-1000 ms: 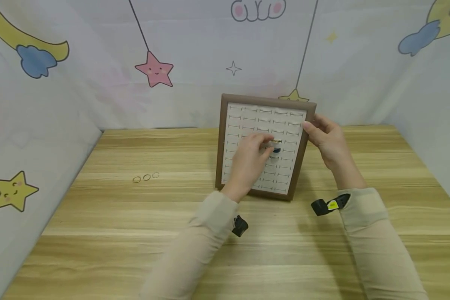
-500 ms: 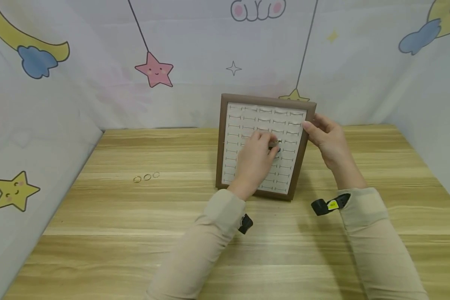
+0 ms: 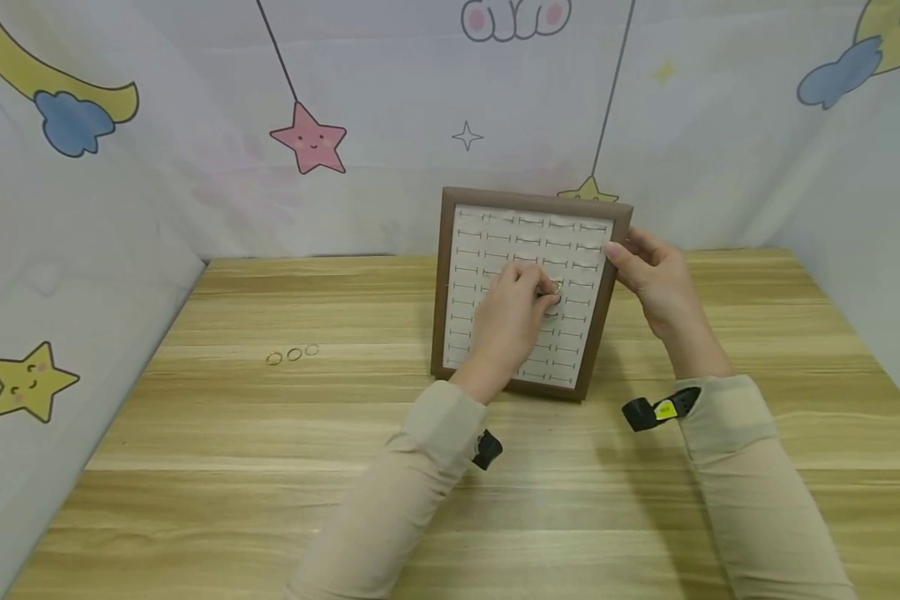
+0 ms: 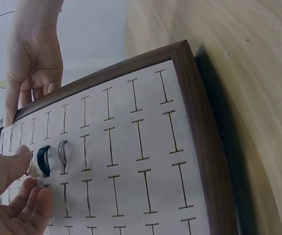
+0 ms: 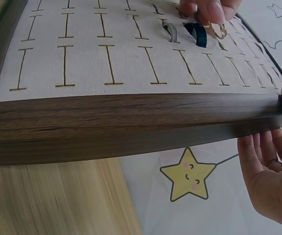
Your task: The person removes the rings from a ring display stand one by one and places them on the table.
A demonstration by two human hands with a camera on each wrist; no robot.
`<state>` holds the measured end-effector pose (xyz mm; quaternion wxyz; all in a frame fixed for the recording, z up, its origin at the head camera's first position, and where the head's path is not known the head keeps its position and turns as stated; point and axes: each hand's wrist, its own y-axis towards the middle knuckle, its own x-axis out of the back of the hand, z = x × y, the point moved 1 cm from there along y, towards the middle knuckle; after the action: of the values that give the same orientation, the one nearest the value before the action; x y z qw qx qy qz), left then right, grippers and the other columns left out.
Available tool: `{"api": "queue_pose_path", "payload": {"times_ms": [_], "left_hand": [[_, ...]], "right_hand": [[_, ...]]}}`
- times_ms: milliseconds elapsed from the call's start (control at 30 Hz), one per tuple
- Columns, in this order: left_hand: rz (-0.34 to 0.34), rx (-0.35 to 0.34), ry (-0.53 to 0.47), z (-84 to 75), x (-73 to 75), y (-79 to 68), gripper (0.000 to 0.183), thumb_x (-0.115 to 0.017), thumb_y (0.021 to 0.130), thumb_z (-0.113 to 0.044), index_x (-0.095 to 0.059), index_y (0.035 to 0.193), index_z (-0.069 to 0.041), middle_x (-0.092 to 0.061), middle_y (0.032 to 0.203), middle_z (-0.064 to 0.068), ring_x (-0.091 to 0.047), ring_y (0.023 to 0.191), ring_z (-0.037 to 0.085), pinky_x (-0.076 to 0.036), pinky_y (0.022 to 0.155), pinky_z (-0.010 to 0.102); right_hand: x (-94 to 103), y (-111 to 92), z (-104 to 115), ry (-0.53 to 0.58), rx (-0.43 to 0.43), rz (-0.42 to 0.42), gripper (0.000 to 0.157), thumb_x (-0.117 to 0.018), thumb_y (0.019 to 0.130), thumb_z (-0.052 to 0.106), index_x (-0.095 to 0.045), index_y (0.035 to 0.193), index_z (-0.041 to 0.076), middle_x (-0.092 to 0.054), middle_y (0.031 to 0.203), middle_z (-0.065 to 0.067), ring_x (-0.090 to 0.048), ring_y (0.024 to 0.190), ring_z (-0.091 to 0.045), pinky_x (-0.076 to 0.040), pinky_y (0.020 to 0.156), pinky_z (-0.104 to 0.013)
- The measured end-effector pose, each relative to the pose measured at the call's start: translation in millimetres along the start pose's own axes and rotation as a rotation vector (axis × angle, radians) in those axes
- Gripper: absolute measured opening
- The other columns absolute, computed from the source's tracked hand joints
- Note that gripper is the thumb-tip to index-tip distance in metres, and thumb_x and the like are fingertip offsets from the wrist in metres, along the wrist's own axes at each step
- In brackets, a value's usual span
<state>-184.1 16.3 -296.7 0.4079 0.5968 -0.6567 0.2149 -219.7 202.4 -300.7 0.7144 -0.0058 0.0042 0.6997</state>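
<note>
A ring display board with a brown wooden frame (image 3: 525, 201) and rows of slots in a pale panel stands tilted on the table. My left hand (image 3: 508, 321) reaches across its front, thumb and fingertips pinching a gold ring (image 5: 222, 33) at one of the slots. Right beside that, a dark blue ring (image 4: 43, 161) sits in the panel, followed by a silver patterned ring (image 4: 62, 153). My right hand (image 3: 663, 290) grips the frame's upper right edge, thumb on the front and fingers behind. In the head view, my left fingers cover much of these rings.
To the left on the wooden table (image 3: 195, 433) lie three thin rings in a slanting row, the nearest a gold ring (image 3: 273, 364). A white cloth backdrop (image 3: 390, 192) with printed stars hangs close behind the board and along both sides.
My left hand has shifted slightly right along the board, and its fingertips have closed in on the gold ring, covering more of the dark ring. The right hand and board stay put.
</note>
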Motion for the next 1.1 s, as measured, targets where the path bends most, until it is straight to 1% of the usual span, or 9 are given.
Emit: {"api": "queue_pose_path", "payload": {"times_ms": [100, 233, 333, 467, 567, 633, 833, 1000, 1100], "left_hand": [[-0.002, -0.002, -0.029, 1.3, 2.2, -1.4, 0.014, -0.060, 0.093, -0.027, -0.064, 0.100, -0.016, -0.061, 0.113, -0.002, -0.057, 0.099, 0.012, -0.051, 0.078, 0.023], [-0.015, 0.003, -0.069, 6.4, 7.1, -3.8, 0.015, -0.061, 0.092, -0.027, -0.064, 0.101, -0.015, -0.066, 0.106, -0.003, -0.060, 0.091, 0.011, -0.051, 0.072, 0.021], [-0.030, 0.014, -0.083, 12.5, 12.5, -6.1, 0.016, -0.062, 0.092, -0.027, -0.064, 0.101, -0.014, -0.068, 0.104, -0.002, -0.063, 0.088, 0.012, -0.052, 0.068, 0.023], [-0.058, 0.031, -0.099, 22.3, 21.0, -7.9, 0.019, -0.062, 0.092, -0.026, -0.063, 0.107, -0.014, -0.068, 0.109, -0.001, -0.065, 0.097, 0.013, -0.054, 0.075, 0.026], [-0.090, 0.047, -0.120, 30.9, 28.0, -8.2, 0.025, -0.063, 0.092, -0.025, -0.061, 0.113, -0.013, -0.066, 0.114, 0.001, -0.063, 0.102, 0.015, -0.054, 0.082, 0.029], [-0.111, 0.063, -0.130, 36.6, 33.6, -8.5, 0.027, -0.064, 0.091, -0.025, -0.061, 0.116, -0.012, -0.065, 0.117, 0.001, -0.062, 0.103, 0.017, -0.053, 0.084, 0.031], [-0.126, 0.133, -0.119, 59.6, 53.2, -12.5, 0.032, -0.063, 0.093, -0.025, -0.060, 0.122, -0.013, -0.063, 0.120, 0.003, -0.060, 0.104, 0.019, -0.052, 0.081, 0.035], [-0.113, 0.200, -0.098, 86.0, 69.9, -20.2, 0.037, -0.062, 0.093, -0.026, -0.058, 0.127, -0.011, -0.061, 0.128, 0.004, -0.058, 0.110, 0.022, -0.051, 0.083, 0.039], [-0.118, 0.222, -0.083, 102.0, 77.8, -23.8, 0.039, -0.062, 0.093, -0.025, -0.057, 0.128, -0.010, -0.059, 0.130, 0.006, -0.057, 0.111, 0.025, -0.050, 0.084, 0.041]], "right_hand": [[0.1, 0.0, -0.3, 0.017, 0.002, 0.005, 0.077, -0.066, 0.090, 0.029, -0.026, 0.149, -0.002, -0.051, 0.113, 0.006, -0.052, 0.104, -0.003, -0.048, 0.089, -0.013], [0.2, 0.8, -0.6, 0.056, 0.015, 0.024, 0.076, -0.066, 0.090, 0.026, -0.026, 0.148, -0.003, -0.053, 0.110, 0.006, -0.054, 0.101, -0.003, -0.049, 0.084, -0.010], [-0.1, 1.5, -1.2, 0.058, 0.022, 0.030, 0.075, -0.066, 0.090, 0.025, -0.028, 0.148, -0.003, -0.053, 0.109, 0.007, -0.055, 0.099, -0.003, -0.048, 0.081, -0.008], [0.3, 1.7, -1.6, 0.050, 0.024, 0.032, 0.074, -0.065, 0.090, 0.026, -0.028, 0.148, -0.002, -0.053, 0.109, 0.008, -0.053, 0.101, -0.003, -0.048, 0.083, -0.010], [0.7, 1.3, -1.4, 0.045, 0.018, 0.032, 0.075, -0.065, 0.090, 0.026, -0.027, 0.148, -0.002, -0.053, 0.110, 0.008, -0.052, 0.102, -0.003, -0.048, 0.085, -0.012], [1.0, 1.2, -1.2, 0.048, 0.017, 0.032, 0.076, -0.065, 0.090, 0.026, -0.026, 0.149, -0.002, -0.052, 0.110, 0.008, -0.052, 0.102, -0.002, -0.048, 0.086, -0.012], [0.3, 1.1, -0.8, 0.069, 0.028, 0.035, 0.074, -0.066, 0.090, 0.025, -0.028, 0.147, -0.003, -0.054, 0.107, 0.007, -0.053, 0.099, -0.003, -0.048, 0.081, -0.009], [-0.2, 1.4, -0.9, 0.070, 0.031, 0.039, 0.074, -0.066, 0.090, 0.024, -0.028, 0.147, -0.004, -0.054, 0.107, 0.007, -0.054, 0.098, -0.002, -0.048, 0.081, -0.008], [0.8, 2.0, -1.5, 0.056, 0.031, 0.037, 0.074, -0.065, 0.091, 0.025, -0.028, 0.148, -0.003, -0.053, 0.108, 0.008, -0.053, 0.100, -0.002, -0.047, 0.082, -0.009]]}}
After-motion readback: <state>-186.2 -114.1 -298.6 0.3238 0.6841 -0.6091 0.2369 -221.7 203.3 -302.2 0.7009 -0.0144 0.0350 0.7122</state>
